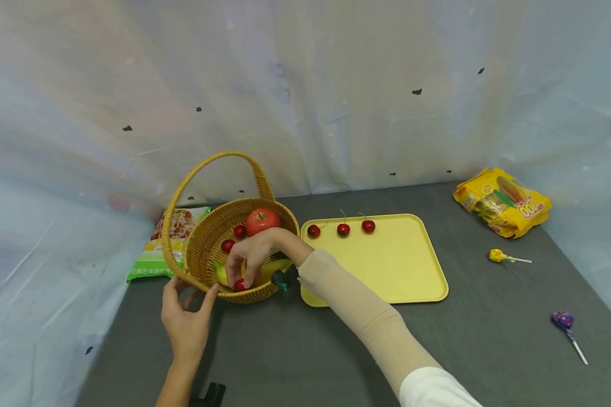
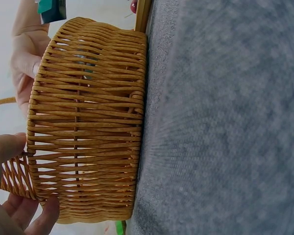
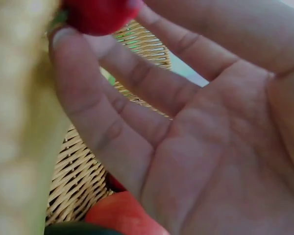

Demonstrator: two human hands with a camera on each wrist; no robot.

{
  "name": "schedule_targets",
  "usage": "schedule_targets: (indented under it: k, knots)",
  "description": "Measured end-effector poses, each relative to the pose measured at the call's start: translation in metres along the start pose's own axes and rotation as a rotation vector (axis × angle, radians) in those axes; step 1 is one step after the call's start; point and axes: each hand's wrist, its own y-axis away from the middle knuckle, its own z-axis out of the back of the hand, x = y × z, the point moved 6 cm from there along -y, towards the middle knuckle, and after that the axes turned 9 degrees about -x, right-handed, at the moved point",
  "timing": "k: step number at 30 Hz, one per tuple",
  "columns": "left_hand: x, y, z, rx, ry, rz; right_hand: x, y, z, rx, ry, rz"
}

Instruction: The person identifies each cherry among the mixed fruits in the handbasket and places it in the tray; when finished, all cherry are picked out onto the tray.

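A woven basket (image 1: 203, 237) with a tall arched handle stands at the left of the table. My left hand (image 1: 185, 322) grips its near rim at the handle's foot, thumb on one side and fingers on the other in the left wrist view. Down inside the basket, my right hand (image 1: 254, 254) pinches a cherry (image 3: 100, 14) between its fingertips. A red apple (image 1: 262, 221) lies at the back of the basket, with more cherries (image 1: 227, 246) beside it. Under the right hand, a yellow-green fruit (image 1: 220, 273) is partly hidden; its kind is unclear.
A yellow tray (image 1: 387, 271) bears three stemmed cherries along its far edge. Behind the basket lies a green snack bag (image 1: 150, 257). To the right are a yellow package (image 1: 504, 203), a yellow lollipop (image 1: 497, 255) and a purple lollipop (image 1: 563, 320). A curtain hangs behind.
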Motion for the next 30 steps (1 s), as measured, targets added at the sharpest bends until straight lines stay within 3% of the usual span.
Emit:
schedule_targets:
  k: [6, 11, 14, 18, 21, 25, 30]
  knots:
    - [0.004, 0.001, 0.0, -0.003, -0.008, -0.005, 0.004, 0.023, 0.012, -0.101, -0.055, 0.193]
    - [0.02, 0.003, -0.002, 0.019, 0.006, 0.002, -0.001, 0.081, 0.034, -0.334, -0.153, 0.349]
    - [0.035, 0.004, -0.003, 0.029, 0.011, 0.006, -0.019, 0.125, 0.042, -0.501, -0.246, 0.372]
    - [0.044, 0.005, -0.003, 0.042, 0.019, 0.007, -0.053, 0.18, 0.043, -0.692, -0.296, 0.315]
    - [0.044, 0.005, -0.002, 0.042, 0.019, 0.017, -0.078, 0.203, 0.038, -0.77, -0.265, 0.243]
    - [0.038, 0.005, -0.001, 0.019, -0.009, 0.009, -0.102, 0.201, 0.025, -0.79, -0.187, 0.148]
    - [0.017, 0.003, 0.0, 0.005, -0.012, -0.02, -0.118, 0.181, 0.013, -0.784, -0.163, 0.07]
